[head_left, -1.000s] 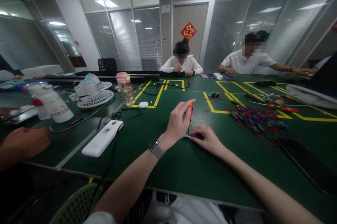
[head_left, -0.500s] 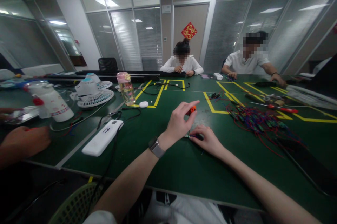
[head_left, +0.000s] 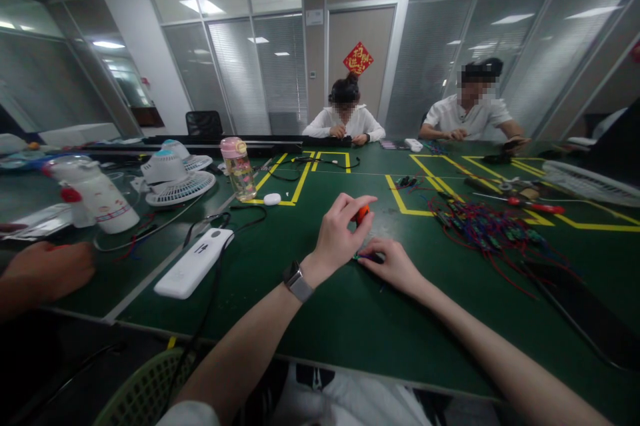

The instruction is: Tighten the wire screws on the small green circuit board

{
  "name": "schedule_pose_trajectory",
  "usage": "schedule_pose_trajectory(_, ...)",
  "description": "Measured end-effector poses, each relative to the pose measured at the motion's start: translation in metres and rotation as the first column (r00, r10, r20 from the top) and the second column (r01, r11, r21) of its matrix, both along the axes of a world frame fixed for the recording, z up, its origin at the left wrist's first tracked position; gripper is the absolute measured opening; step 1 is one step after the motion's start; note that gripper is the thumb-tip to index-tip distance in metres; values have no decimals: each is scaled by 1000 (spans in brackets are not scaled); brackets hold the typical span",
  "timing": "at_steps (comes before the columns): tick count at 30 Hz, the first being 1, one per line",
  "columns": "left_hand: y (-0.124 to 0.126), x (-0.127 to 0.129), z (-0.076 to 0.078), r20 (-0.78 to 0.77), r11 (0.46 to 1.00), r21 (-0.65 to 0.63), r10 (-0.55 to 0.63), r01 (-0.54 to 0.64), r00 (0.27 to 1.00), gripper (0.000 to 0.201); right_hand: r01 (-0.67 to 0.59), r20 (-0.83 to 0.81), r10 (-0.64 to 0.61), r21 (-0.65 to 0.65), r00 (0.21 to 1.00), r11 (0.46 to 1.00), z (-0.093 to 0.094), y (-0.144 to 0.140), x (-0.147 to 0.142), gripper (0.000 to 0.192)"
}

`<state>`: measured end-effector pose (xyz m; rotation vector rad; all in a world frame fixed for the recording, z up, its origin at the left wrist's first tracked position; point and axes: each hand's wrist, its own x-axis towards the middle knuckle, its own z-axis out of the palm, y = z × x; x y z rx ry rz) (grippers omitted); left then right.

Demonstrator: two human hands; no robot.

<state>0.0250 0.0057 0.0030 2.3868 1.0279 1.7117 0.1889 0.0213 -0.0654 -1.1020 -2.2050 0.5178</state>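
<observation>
Our left hand [head_left: 336, 234] clenched on orange screwdriver handle [head_left: 363, 214], held upright over small part [head_left: 369, 257]. Right hand [head_left: 395, 265] presses that part flat on green table [head_left: 320, 319]. Since one second ago, left fingers rolled around handle, tool position same; we judge screw is being turned. Wire bundle [head_left: 480, 226] lies apart, to right.

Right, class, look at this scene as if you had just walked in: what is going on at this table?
A person at a green table grips an orange-handled screwdriver in the left hand, upright over a small part that the right hand pins to the table. A pile of wired parts lies to the right. Two other people sit across, busy with their own hands.
</observation>
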Motion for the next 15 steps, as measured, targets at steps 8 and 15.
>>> schedule_pose_trajectory(8, 0, 0, 0, -9, 1000, -12, -9, 9, 1000, 25, -52, -76, 48, -53, 996, 997, 0, 4, 1, 12)
schedule_pose_trajectory(15, 1, 0, 1, -7, 1000, -11, -9, 9, 1000, 25, -45, -75, 41, -46, 996, 998, -3, 6, 0, 14)
